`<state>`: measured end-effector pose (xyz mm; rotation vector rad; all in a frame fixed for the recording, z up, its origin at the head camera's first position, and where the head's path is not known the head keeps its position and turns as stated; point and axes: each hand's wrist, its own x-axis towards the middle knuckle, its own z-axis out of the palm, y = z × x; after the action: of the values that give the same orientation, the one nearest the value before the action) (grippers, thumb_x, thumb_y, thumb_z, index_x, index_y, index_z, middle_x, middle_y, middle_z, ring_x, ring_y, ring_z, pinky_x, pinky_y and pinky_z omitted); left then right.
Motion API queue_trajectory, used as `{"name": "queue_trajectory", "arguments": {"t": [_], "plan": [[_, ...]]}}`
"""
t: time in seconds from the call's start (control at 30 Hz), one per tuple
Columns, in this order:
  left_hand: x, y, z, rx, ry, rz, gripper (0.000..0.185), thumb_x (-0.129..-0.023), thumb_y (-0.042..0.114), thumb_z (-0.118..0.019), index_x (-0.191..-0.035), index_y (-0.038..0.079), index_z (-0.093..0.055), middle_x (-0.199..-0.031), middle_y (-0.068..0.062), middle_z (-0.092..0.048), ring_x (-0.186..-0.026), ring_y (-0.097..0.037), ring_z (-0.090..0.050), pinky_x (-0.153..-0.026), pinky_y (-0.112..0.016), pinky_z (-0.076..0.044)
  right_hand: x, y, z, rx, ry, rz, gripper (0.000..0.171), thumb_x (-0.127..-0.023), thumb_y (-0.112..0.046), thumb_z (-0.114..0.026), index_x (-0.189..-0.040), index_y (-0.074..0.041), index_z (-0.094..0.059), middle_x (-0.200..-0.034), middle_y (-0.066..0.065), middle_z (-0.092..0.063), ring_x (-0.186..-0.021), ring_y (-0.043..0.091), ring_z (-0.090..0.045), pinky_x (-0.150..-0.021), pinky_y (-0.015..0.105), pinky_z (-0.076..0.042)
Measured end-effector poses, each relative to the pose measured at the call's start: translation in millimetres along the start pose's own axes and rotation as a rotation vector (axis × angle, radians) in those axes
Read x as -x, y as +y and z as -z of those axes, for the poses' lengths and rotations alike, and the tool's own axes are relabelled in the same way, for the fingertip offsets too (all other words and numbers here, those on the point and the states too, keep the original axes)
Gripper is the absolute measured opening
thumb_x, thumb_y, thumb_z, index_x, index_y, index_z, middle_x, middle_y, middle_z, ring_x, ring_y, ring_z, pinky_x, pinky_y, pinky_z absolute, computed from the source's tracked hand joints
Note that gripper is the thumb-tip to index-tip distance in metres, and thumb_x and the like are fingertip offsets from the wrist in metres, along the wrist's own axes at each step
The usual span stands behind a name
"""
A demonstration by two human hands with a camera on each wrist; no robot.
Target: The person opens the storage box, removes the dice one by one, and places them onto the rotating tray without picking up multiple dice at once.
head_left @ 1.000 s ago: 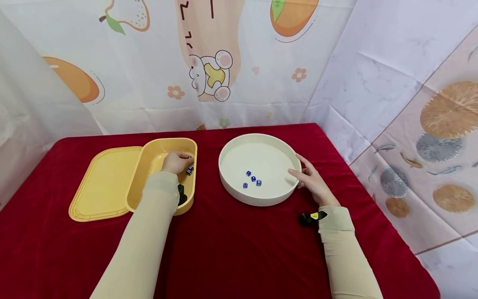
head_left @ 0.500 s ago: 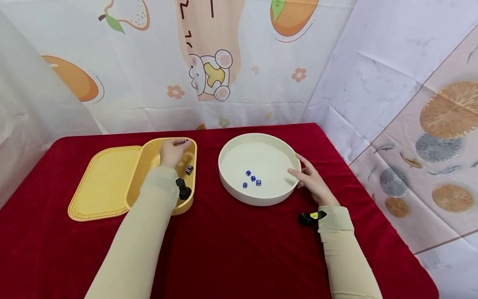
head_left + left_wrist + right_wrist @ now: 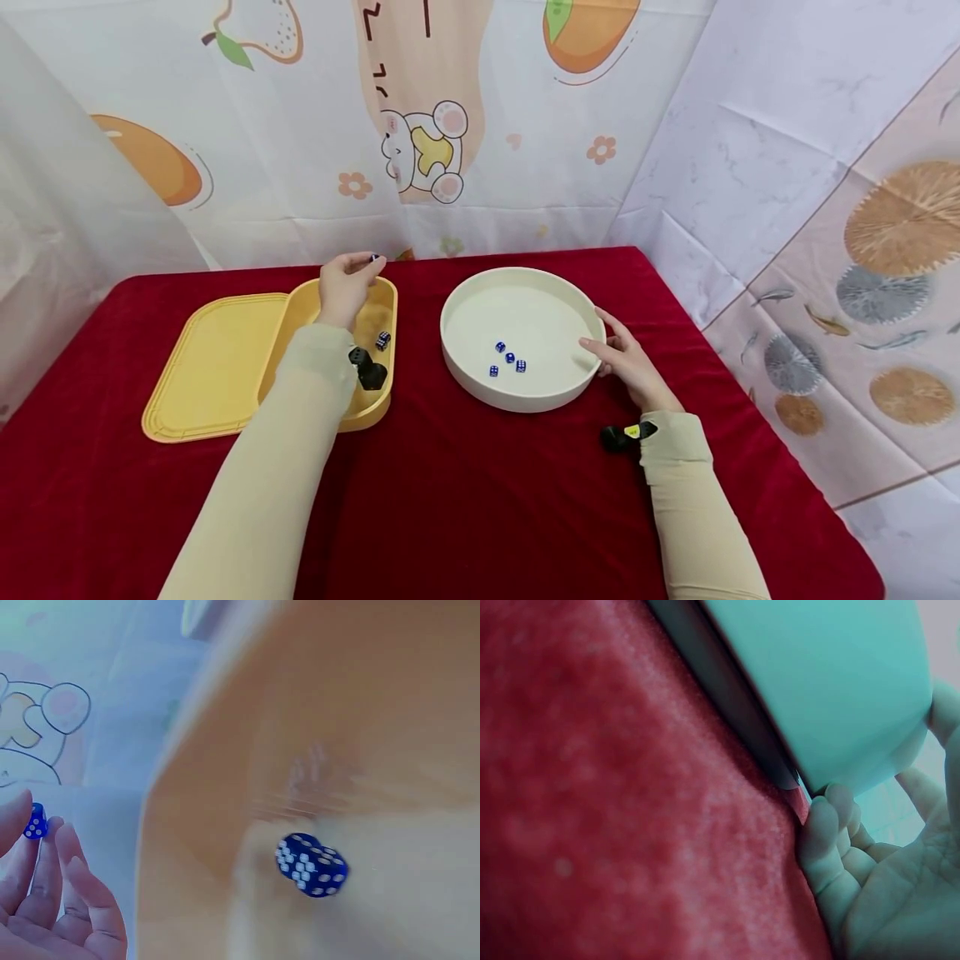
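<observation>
One die (image 3: 373, 258) we pinch in our left hand (image 3: 343, 287) (right hand (image 3: 626, 360) steadies the bowl (image 3: 517, 283), fingers relaxed); carry it level, release low.

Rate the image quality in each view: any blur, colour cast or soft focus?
Head view: sharp, evenly lit, soft shadows, edges bowed by the wide lens. Left wrist view: the yellow box is smeared by motion, with a bluish cast; the blue die pinched in the left hand stays readable. Right wrist view: very close and soft, the white tray tinted teal.
</observation>
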<state>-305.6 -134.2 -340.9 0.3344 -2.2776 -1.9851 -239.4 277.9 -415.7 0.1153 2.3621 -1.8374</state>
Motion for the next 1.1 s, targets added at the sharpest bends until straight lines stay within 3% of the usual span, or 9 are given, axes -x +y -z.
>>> {"name": "queue_trajectory", "arguments": {"t": [0.27,0.53,0.83,1.1], "plan": [[7.0,19.0,-10.0,0.03,-0.029,-0.04,0.045,-0.095,0.032,-0.067,-0.134,0.01,-0.061,-0.103,0.008,-0.061,-0.086,-0.007,-0.061,-0.082,-0.028,-0.05,0.5,1.8,0.6,-0.002,-0.002,0.008,0.076,-0.096,-0.026,-0.065,-0.159,-0.027,-0.022,-0.099,0.003,-0.051,-0.063,0.005,-0.054,-0.065,0.021,-0.05],[15.4,28.5,-28.2,0.013,-0.085,-0.066,0.042,-0.094,0.039,-0.066,-0.128,0.015,-0.066,-0.103,0.006,-0.065,-0.085,-0.007,-0.061,-0.07,-0.016,-0.049,-1.7,2.8,1.0,-0.003,-0.007,0.006,0.076,-0.096,-0.026,-0.065,-0.159,-0.027,-0.022,-0.099,0.003,-0.051,-0.063,0.006,-0.053,-0.065,0.022,-0.05],[31.5,40.4,-52.7,0.074,-0.108,-0.171,0.041,-0.091,0.042,-0.07,-0.122,0.015,-0.069,-0.099,0.005,-0.065,-0.084,-0.012,-0.058,-0.075,-0.022,-0.05,1.3,-2.2,0.9,-0.007,-0.014,0.023,0.077,-0.095,-0.028,-0.066,-0.158,-0.027,-0.022,-0.102,0.006,-0.051,-0.064,0.006,-0.055,-0.066,0.021,-0.051],[43.3,38.1,-75.5,0.08,-0.147,-0.193,0.036,-0.09,0.037,-0.073,-0.12,0.017,-0.07,-0.107,-0.001,-0.069,-0.091,-0.016,-0.06,-0.079,-0.025,-0.053,2.2,-1.4,-0.3,-0.006,-0.013,0.018,0.077,-0.095,-0.028,-0.065,-0.159,-0.027,-0.022,-0.101,0.005,-0.052,-0.064,0.005,-0.055,-0.066,0.021,-0.05]]}}
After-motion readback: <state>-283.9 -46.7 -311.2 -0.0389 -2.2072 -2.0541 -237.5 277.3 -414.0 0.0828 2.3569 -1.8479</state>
